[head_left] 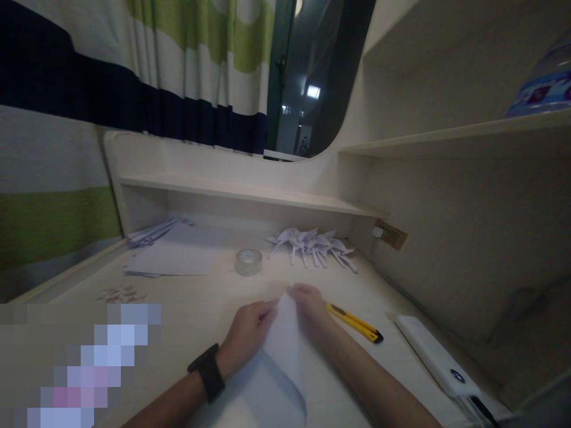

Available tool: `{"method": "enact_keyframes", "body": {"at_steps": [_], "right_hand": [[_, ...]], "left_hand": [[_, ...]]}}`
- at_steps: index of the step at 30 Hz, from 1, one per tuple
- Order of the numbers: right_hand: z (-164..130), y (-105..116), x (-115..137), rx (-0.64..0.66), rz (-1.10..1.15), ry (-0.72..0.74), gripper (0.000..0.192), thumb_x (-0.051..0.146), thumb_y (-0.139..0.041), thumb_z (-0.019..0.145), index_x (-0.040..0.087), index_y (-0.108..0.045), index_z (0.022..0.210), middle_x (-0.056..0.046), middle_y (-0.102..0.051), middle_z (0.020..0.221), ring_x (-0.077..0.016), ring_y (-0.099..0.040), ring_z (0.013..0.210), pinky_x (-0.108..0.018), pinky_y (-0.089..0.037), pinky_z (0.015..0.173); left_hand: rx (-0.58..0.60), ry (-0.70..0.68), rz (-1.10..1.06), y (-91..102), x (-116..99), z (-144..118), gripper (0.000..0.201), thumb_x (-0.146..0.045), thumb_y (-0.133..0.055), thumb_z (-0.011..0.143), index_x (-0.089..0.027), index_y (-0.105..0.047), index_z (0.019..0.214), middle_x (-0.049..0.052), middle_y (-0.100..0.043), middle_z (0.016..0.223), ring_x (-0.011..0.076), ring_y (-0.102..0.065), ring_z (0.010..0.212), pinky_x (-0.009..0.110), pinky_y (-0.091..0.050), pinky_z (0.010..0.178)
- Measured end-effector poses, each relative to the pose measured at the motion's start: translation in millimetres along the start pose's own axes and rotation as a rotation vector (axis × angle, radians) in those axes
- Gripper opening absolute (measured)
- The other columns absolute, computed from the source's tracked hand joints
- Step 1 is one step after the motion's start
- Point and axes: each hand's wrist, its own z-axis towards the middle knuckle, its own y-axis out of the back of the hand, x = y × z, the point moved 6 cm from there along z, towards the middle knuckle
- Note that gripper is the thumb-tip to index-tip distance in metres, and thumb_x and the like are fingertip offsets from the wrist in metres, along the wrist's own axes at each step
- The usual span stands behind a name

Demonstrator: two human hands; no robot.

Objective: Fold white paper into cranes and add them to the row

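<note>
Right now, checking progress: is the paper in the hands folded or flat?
Folded: the paper rises to a creased point between both hands.

The folded sheet (285, 345) is thin, matt white paper. The desk (214, 291) is smooth, pale wood laminate. The tape roll (248, 261) is glossy clear plastic; the utility knife (354, 323) is yellow plastic.

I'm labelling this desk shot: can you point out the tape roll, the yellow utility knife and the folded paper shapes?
tape roll (248, 261), head view, front of its clear ring.
yellow utility knife (352, 321), head view, middle of its yellow body.
folded paper shapes (312, 244), head view, centre of the pile.
</note>
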Motion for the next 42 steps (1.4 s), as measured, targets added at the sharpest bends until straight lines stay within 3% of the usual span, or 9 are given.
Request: {"method": "enact_keyframes", "body": {"at_steps": [7,20,29,42], "right_hand": [[-2.0,-2.7,7.8,0.013,0.029,0.040,0.029,0.037,-0.079,0.058,0.015,-0.062,0.067,0.002,-0.056,0.052,-0.0104,-0.050,0.047,-0.023,-0.037,0.049],[-5.8,-2.6,23.9,-0.019,0.017,0.094,0.035,0.046,-0.076,0.060,0.015,-0.064,0.071,0.001,-0.058,0.052,-0.0117,-0.052,0.047,-0.023,-0.040,0.048],[-10.6,-1.8,41.6,-0.073,-0.058,0.149,0.034,0.043,-0.079,0.056,0.014,-0.066,0.068,0.000,-0.059,0.057,-0.0112,-0.053,0.050,-0.022,-0.041,0.048],[-9.2,0.1,43.4,-0.085,-0.079,0.173,0.029,0.040,-0.077,0.058,0.014,-0.065,0.061,0.001,-0.058,0.052,-0.0108,-0.051,0.047,-0.022,-0.040,0.047]], "left_hand": [[0.015,0.024,-0.169,2.8,-3.1,1.3,0.033,-0.025,-0.047,0.089,-0.027,-0.061,0.119,-0.001,-0.067,0.113,0.0203,-0.064,0.101,0.033,-0.048,0.091],[-0.034,-0.080,0.108,3.5,-10.3,-2.9,0.032,-0.029,-0.043,0.093,-0.025,-0.064,0.116,0.005,-0.071,0.103,0.0193,-0.066,0.086,0.028,-0.049,0.080],[-0.042,-0.142,0.142,5.6,-19.2,-3.7,0.034,-0.027,-0.040,0.094,-0.025,-0.059,0.122,0.004,-0.067,0.082,0.0175,-0.061,0.074,0.026,-0.046,0.068],[-0.056,-0.142,0.116,3.7,-19.4,-7.0,0.032,-0.029,-0.041,0.095,-0.024,-0.062,0.119,0.005,-0.069,0.089,0.0170,-0.063,0.076,0.026,-0.048,0.071]]}}
